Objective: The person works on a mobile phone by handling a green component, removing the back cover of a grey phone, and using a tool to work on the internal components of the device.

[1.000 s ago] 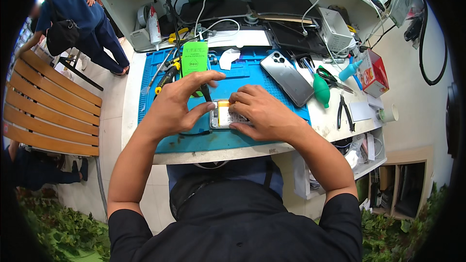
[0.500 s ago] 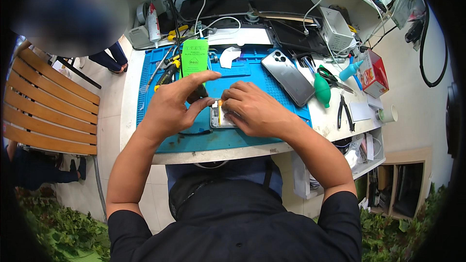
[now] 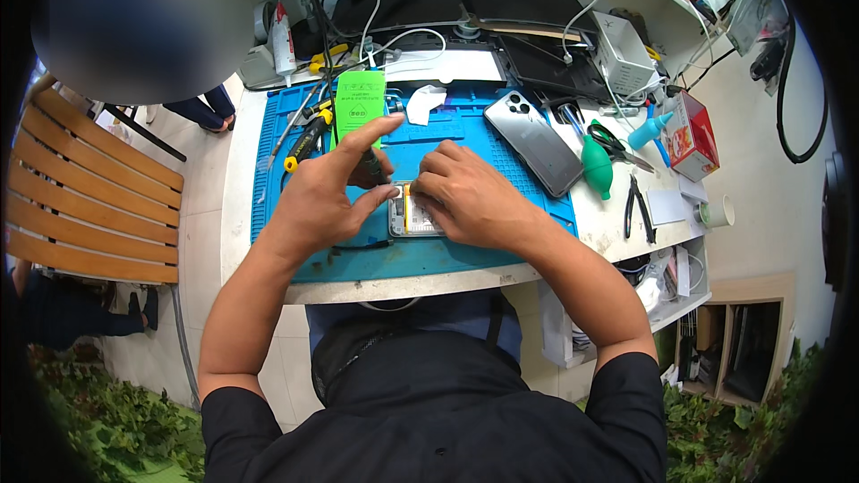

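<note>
An opened phone with exposed insides and a yellow-edged part [image 3: 403, 224] lies on the blue mat [image 3: 447, 259]. My left hand [image 3: 331, 197] is closed on a dark tool [image 3: 371, 165] just over the phone's left end, index finger raised and thumb at that end. Bent over the right part of the phone, my right hand [image 3: 474, 206] has its fingertips tucked in on it; whatever they pinch is hidden. A green card [image 3: 358, 98] sits beyond my left hand.
A silver smartphone [image 3: 534, 148], green air blower [image 3: 596, 165], scissors [image 3: 626, 152] and pliers [image 3: 637, 210] lie to the right. Screwdrivers [image 3: 304, 148] lie left, dark screens [image 3: 528, 4] behind. Another person's legs [image 3: 201, 112] show beside a wooden chair [image 3: 89, 188].
My right fingers have curled further, the thumb moving up from the phone's front edge to under the fingers. My left index finger has lifted slightly, and the dark tool has shifted a little.
</note>
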`<state>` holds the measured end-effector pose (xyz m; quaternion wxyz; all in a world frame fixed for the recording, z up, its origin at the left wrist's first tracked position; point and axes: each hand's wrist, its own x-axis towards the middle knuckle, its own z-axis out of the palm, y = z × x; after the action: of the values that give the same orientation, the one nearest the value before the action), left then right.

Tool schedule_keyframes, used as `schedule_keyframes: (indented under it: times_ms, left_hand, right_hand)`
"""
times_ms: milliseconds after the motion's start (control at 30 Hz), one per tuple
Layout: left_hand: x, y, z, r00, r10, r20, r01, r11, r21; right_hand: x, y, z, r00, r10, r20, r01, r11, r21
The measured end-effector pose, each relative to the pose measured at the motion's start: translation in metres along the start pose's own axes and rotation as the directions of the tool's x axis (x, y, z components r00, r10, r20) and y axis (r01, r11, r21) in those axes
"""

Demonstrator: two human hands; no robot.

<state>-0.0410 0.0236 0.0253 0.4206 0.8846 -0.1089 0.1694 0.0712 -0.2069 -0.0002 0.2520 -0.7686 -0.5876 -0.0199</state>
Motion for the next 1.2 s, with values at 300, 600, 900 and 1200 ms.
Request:
schedule_keyframes:
  times_ms: [300,600,900,1200]
  left_hand:
    - [0.0,-0.01,0.01,0.969,0.004,-0.247,-0.041,0.988,-0.147]
    - [0.002,-0.029,0.017,0.974,0.035,-0.226,-0.04,0.999,-0.014]
    - [0.004,-0.021,0.013,0.989,0.045,-0.141,-0.039,0.998,0.042]
    - [0.018,-0.006,0.008,0.995,0.099,-0.016,-0.098,0.994,0.05]
  right_hand:
    - [0.011,-0.006,0.01,0.997,0.049,-0.06,-0.042,0.993,0.113]
    - [-0.017,0.022,-0.03,0.902,0.308,-0.302,-0.33,0.944,-0.022]
    - [-0.09,0.068,-0.098,0.83,0.381,-0.407,-0.46,0.88,-0.114]
    - [-0.112,0.071,-0.088,0.904,0.326,-0.277,-0.396,0.882,-0.254]
